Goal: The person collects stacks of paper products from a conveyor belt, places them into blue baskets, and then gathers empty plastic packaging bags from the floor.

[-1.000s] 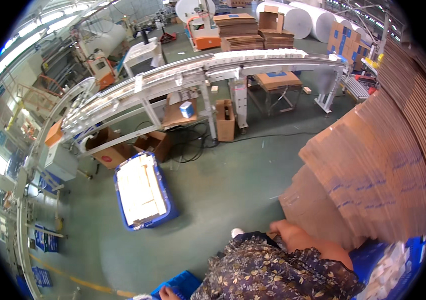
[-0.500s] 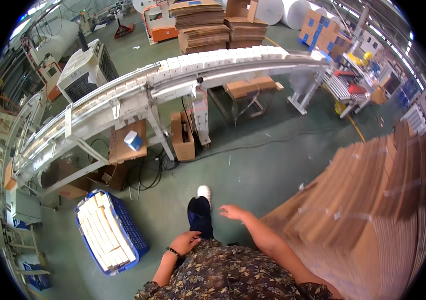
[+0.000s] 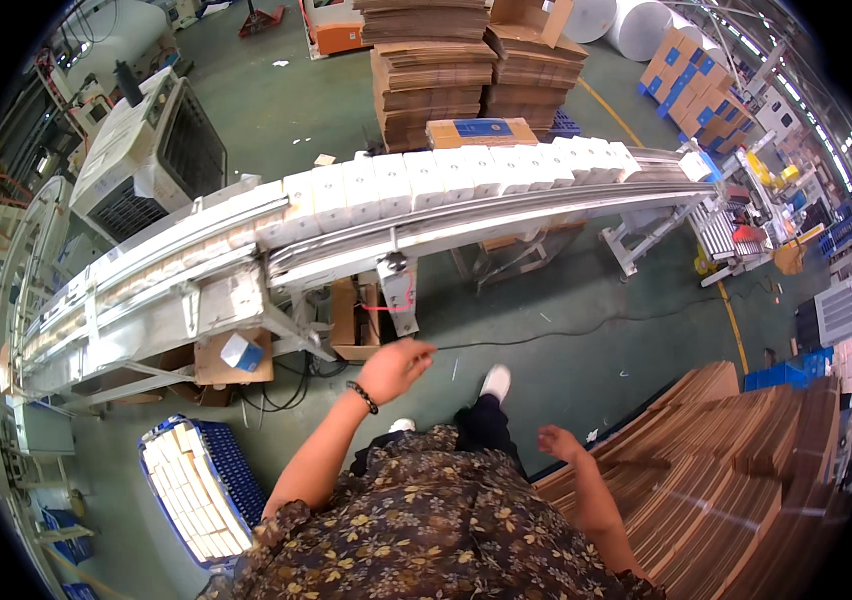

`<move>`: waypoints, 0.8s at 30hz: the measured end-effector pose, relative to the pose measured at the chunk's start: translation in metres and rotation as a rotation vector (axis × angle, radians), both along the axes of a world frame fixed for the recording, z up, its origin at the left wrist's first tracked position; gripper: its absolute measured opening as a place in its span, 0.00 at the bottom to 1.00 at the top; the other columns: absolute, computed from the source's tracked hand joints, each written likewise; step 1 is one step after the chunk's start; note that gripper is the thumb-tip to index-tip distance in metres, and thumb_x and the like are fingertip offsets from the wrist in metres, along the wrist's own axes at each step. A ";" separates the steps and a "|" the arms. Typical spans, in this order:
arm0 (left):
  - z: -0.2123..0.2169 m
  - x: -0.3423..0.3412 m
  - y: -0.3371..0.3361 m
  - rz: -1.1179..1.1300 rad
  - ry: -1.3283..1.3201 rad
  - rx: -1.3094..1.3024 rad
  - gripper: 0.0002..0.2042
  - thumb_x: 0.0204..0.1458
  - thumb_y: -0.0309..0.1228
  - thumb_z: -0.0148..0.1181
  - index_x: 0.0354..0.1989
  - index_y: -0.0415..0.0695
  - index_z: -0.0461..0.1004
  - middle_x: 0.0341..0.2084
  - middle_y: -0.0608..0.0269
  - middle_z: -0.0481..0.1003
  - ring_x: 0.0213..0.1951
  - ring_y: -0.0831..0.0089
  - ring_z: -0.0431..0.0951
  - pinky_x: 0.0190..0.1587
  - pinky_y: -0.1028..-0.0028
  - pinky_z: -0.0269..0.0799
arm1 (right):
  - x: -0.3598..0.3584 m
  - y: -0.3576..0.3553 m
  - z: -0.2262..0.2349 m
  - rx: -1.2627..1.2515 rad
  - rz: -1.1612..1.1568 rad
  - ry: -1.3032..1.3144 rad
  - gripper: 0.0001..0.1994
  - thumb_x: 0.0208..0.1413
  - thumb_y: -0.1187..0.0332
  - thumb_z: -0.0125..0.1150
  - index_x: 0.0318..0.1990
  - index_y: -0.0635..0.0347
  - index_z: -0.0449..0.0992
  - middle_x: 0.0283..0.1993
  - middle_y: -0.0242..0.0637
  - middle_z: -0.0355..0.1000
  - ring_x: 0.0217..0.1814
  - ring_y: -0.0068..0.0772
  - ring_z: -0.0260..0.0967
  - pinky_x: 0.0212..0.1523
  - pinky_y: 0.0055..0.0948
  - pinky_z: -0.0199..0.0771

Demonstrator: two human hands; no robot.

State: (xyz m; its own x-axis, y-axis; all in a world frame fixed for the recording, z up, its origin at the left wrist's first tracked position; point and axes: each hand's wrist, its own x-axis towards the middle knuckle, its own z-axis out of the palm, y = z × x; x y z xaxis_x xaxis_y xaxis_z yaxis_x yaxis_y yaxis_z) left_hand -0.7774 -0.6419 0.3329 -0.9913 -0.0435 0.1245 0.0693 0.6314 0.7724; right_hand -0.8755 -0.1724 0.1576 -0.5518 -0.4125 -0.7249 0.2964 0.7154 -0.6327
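Observation:
My left hand, with a dark beaded bracelet at the wrist, is raised in front of my body, below the near side of the conveyor. It holds nothing; its fingers are loosely stretched. Lower and to the right, my right hand hangs free with slack, parted fingers, nearest to the big stack of flat cardboard. Neither hand touches anything. Along the conveyor stands a curved row of white wrapped packs, side by side.
A blue basket full of pale packs stands on the floor at left. Under the conveyor are a brown carton and cables. Behind it rise flat cardboard stacks. A roller table stands at far right; a thin cable crosses the floor.
I have stepped nearer the conveyor, which now appears larger and closer. My left hand has lifted from my thigh and swung forward; my right hand has dropped back toward my side.

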 end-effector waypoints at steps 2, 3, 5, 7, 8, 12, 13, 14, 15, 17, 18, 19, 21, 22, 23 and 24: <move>0.014 -0.062 -0.006 0.081 0.091 0.042 0.11 0.55 0.28 0.58 0.46 0.40 0.75 0.35 0.52 0.77 0.39 0.56 0.77 0.42 0.65 0.73 | -0.070 0.016 0.012 0.000 0.037 0.000 0.16 0.60 0.70 0.56 0.54 0.63 0.72 0.41 0.37 0.76 0.41 0.33 0.76 0.42 0.31 0.75; 0.026 -0.090 -0.007 0.143 0.086 0.062 0.11 0.54 0.27 0.59 0.45 0.40 0.75 0.37 0.51 0.76 0.39 0.54 0.77 0.43 0.64 0.73 | -0.111 0.018 0.016 0.018 0.085 0.093 0.16 0.60 0.70 0.56 0.54 0.63 0.72 0.40 0.37 0.76 0.41 0.33 0.76 0.43 0.30 0.75; 0.034 -0.141 -0.015 0.297 0.147 0.029 0.11 0.53 0.26 0.59 0.44 0.38 0.75 0.40 0.49 0.76 0.42 0.52 0.77 0.45 0.62 0.73 | -0.205 -0.012 0.056 0.008 0.140 0.468 0.14 0.61 0.70 0.55 0.51 0.67 0.73 0.38 0.41 0.76 0.38 0.31 0.74 0.43 0.29 0.74; 0.024 -0.203 -0.022 0.435 0.240 -0.073 0.12 0.52 0.26 0.59 0.46 0.38 0.75 0.41 0.48 0.76 0.44 0.51 0.76 0.47 0.61 0.72 | -0.313 -0.022 0.080 -0.090 0.028 0.726 0.13 0.61 0.69 0.56 0.50 0.66 0.74 0.39 0.41 0.76 0.39 0.31 0.74 0.44 0.29 0.74; 0.025 -0.238 -0.019 0.495 0.261 -0.075 0.13 0.52 0.26 0.59 0.46 0.38 0.74 0.42 0.48 0.76 0.45 0.51 0.75 0.48 0.61 0.71 | -0.373 -0.020 0.089 -0.160 -0.055 0.828 0.12 0.61 0.69 0.57 0.49 0.66 0.75 0.42 0.42 0.76 0.42 0.33 0.74 0.46 0.30 0.74; 0.023 -0.336 -0.004 0.733 0.155 -0.281 0.18 0.52 0.30 0.61 0.50 0.35 0.72 0.49 0.45 0.73 0.52 0.48 0.70 0.53 0.59 0.68 | -0.567 -0.063 0.164 -0.169 -0.015 1.291 0.11 0.60 0.72 0.55 0.49 0.64 0.75 0.45 0.44 0.73 0.48 0.41 0.72 0.50 0.33 0.71; 0.018 -0.354 0.000 0.791 0.098 -0.365 0.19 0.52 0.32 0.62 0.50 0.35 0.72 0.49 0.44 0.73 0.52 0.47 0.70 0.54 0.59 0.68 | -0.603 -0.077 0.177 -0.173 -0.046 1.285 0.12 0.60 0.72 0.55 0.50 0.64 0.74 0.47 0.45 0.71 0.48 0.42 0.71 0.49 0.34 0.71; 0.021 -0.372 0.003 0.845 0.043 -0.447 0.20 0.52 0.34 0.62 0.51 0.34 0.72 0.50 0.42 0.73 0.53 0.47 0.70 0.54 0.58 0.68 | -0.633 -0.091 0.193 -0.178 -0.052 1.237 0.14 0.60 0.70 0.56 0.53 0.63 0.72 0.49 0.46 0.70 0.50 0.46 0.70 0.52 0.37 0.70; 0.022 -0.387 0.010 0.865 -0.042 -0.455 0.24 0.50 0.37 0.65 0.51 0.33 0.71 0.51 0.40 0.71 0.53 0.45 0.68 0.54 0.58 0.68 | -0.668 -0.090 0.196 -0.100 0.022 1.306 0.16 0.60 0.68 0.57 0.54 0.63 0.71 0.50 0.48 0.70 0.52 0.48 0.69 0.54 0.39 0.68; 0.031 -0.408 0.025 0.908 -0.154 -0.521 0.27 0.49 0.39 0.66 0.52 0.32 0.69 0.52 0.40 0.69 0.53 0.45 0.67 0.55 0.57 0.67 | -0.728 -0.092 0.192 0.002 0.116 1.371 0.20 0.60 0.62 0.58 0.56 0.65 0.70 0.52 0.52 0.69 0.55 0.52 0.67 0.57 0.42 0.66; 0.030 -0.414 0.030 0.928 -0.185 -0.545 0.28 0.48 0.40 0.67 0.52 0.32 0.69 0.53 0.41 0.68 0.54 0.47 0.67 0.56 0.58 0.66 | -0.749 -0.095 0.184 0.025 0.126 1.369 0.23 0.60 0.58 0.58 0.57 0.66 0.69 0.53 0.54 0.69 0.57 0.53 0.66 0.58 0.43 0.64; 0.026 -0.419 0.037 0.934 -0.198 -0.546 0.30 0.48 0.41 0.67 0.53 0.31 0.69 0.54 0.40 0.67 0.55 0.46 0.66 0.56 0.58 0.65 | -0.769 -0.097 0.177 0.058 0.148 1.368 0.27 0.60 0.54 0.58 0.57 0.68 0.68 0.55 0.56 0.68 0.59 0.54 0.65 0.60 0.43 0.63; 0.025 -0.428 0.045 0.928 -0.205 -0.579 0.34 0.48 0.45 0.67 0.56 0.30 0.66 0.54 0.37 0.67 0.55 0.43 0.64 0.56 0.55 0.65 | -0.802 -0.102 0.158 0.087 0.118 1.178 0.33 0.59 0.47 0.56 0.60 0.70 0.65 0.58 0.60 0.66 0.61 0.56 0.63 0.61 0.42 0.63; 0.027 -0.430 0.048 0.950 -0.234 -0.611 0.37 0.47 0.47 0.68 0.57 0.29 0.64 0.54 0.37 0.67 0.56 0.43 0.64 0.56 0.54 0.65 | -0.805 -0.115 0.155 0.091 0.108 1.079 0.37 0.59 0.44 0.55 0.61 0.72 0.63 0.59 0.62 0.64 0.63 0.57 0.62 0.61 0.41 0.62; 0.027 -0.435 0.052 0.981 -0.280 -0.606 0.40 0.45 0.49 0.69 0.58 0.29 0.63 0.54 0.37 0.66 0.56 0.44 0.65 0.56 0.55 0.65 | -0.806 -0.120 0.156 0.082 0.116 0.972 0.43 0.57 0.38 0.53 0.65 0.72 0.58 0.58 0.64 0.65 0.62 0.58 0.64 0.61 0.40 0.63; 0.031 -0.441 0.052 1.009 -0.316 -0.607 0.42 0.43 0.50 0.70 0.59 0.29 0.62 0.54 0.37 0.66 0.55 0.44 0.65 0.56 0.55 0.65 | -0.803 -0.126 0.165 0.100 0.134 0.913 0.44 0.56 0.38 0.54 0.65 0.73 0.57 0.57 0.64 0.66 0.61 0.58 0.65 0.61 0.40 0.64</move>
